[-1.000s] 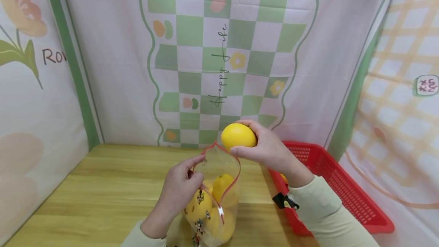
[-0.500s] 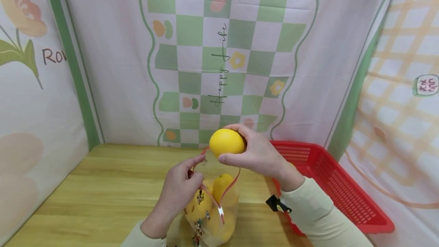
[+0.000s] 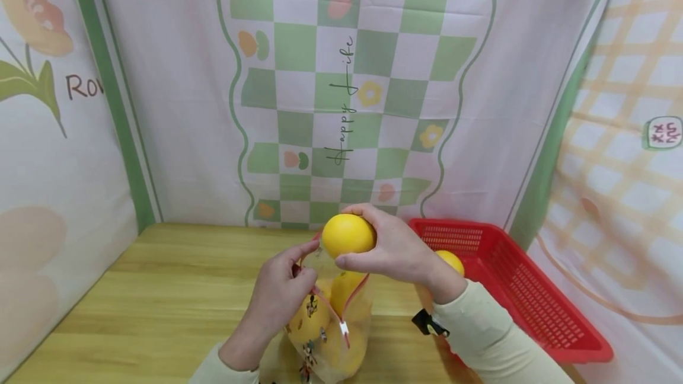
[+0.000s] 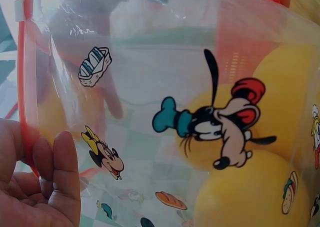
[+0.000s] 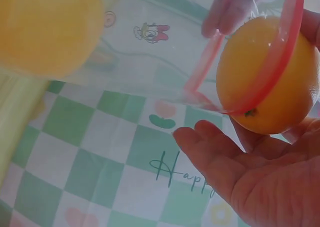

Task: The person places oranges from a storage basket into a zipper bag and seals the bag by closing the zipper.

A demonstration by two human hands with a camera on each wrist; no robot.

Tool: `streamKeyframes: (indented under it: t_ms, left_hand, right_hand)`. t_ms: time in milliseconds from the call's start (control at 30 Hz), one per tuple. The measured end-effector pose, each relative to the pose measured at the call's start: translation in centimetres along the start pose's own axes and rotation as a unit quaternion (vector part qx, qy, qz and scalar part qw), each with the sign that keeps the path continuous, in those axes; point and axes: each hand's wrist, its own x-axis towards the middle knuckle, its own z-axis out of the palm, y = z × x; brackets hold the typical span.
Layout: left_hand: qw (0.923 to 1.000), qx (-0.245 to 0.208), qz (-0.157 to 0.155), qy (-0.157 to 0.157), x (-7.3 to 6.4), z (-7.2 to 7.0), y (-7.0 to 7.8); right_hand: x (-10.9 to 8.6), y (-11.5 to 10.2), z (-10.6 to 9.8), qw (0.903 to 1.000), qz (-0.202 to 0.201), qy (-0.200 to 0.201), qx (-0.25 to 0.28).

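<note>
My left hand (image 3: 283, 289) pinches the red-edged rim of a clear zip bag (image 4: 150, 107) printed with cartoon figures, keeping its mouth spread. Several yellow-orange, orange-like fruits (image 3: 347, 348) lie in the bag; in the left wrist view they press against the far side of the plastic. Over the mouth, my right hand (image 3: 397, 248) grips another orange (image 3: 348, 236) between thumb and fingers. In the right wrist view this orange (image 5: 265, 77) shows partly through the red-edged plastic, its stem spot facing down. A white slider (image 3: 343, 329) sits on the near zip edge.
To the right, a red perforated basket (image 3: 533, 289) stands on the wooden table (image 3: 160, 289). One more orange (image 3: 449, 261) shows at its left side, partly behind my right forearm. A black clip (image 3: 427, 322) is beside my right sleeve. Printed cloth (image 3: 299, 93) hangs behind.
My right hand has carried the orange left and down, from beside the bag's mouth to over it. More of the basket and its orange now shows. The left hand stays still.
</note>
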Motion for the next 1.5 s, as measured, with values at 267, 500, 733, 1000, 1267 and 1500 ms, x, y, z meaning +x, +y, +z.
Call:
streamKeyframes:
  t_ms: [267, 500, 733, 1000, 1267, 1500]
  left_hand:
    - [1.0000, 0.004, -0.009, 0.000, 0.1, 0.0, 0.1]
    - [1.0000, 0.009, 0.002, 0.001, 0.1, 0.0, 0.1]
    - [0.9999, 0.011, -0.006, -0.001, 0.0, 0.0, 0.2]
    - [1.0000, -0.002, -0.001, 0.000, -0.2, -0.1, 0.4]
    - [0.9999, -0.009, -0.007, 0.002, -0.3, -0.2, 0.5]
    - [0.9999, 0.000, -0.013, 0.003, -0.2, -0.1, 0.3]
  right_hand:
    - [-0.2, 0.3, 0.5, 0.9999, -0.008, -0.006, -0.014]
    - [-0.3, 0.2, 0.8, 0.9995, 0.003, -0.016, -0.027]
    - [-0.5, 0.5, 1.0, 0.9993, 0.000, -0.034, -0.018]
    - [-0.5, 0.7, 1.1, 0.9989, -0.003, -0.043, -0.019]
    - [-0.5, 0.7, 1.2, 0.9986, -0.004, -0.046, -0.027]
    - [-0.4, 0.8, 1.1, 0.9977, -0.005, -0.051, -0.044]
